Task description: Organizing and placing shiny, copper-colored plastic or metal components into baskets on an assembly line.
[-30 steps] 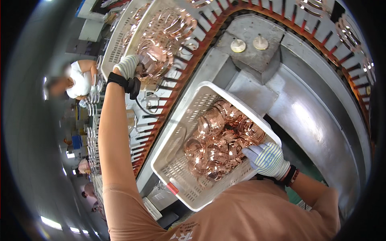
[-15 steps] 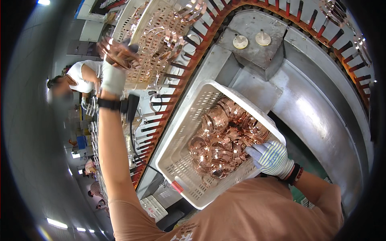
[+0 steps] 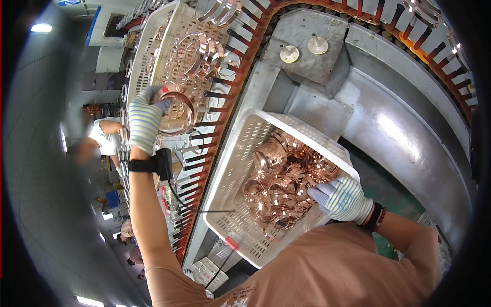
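My gloved left hand, reaching up and away, is closed on shiny copper-coloured rings. They hang between the conveyor pegs and the far crate. Nearer to me stands a white perforated plastic crate, tilted in view, with a heap of copper rings inside. Over the crate's right side lies my gloved right hand, its fingers bent together against the heap's edge; what they hold, if anything, is hidden.
A curved conveyor chain with red-and-black pegs runs past the crate. Beyond it sits a far crate with more rings. A metal block bears two pale round knobs. A person in white is at the left.
My left hand, blurred by motion before, has come down slightly, and the rings in it now show clearly. My right hand stays at the crate. The whole view has shifted a little.
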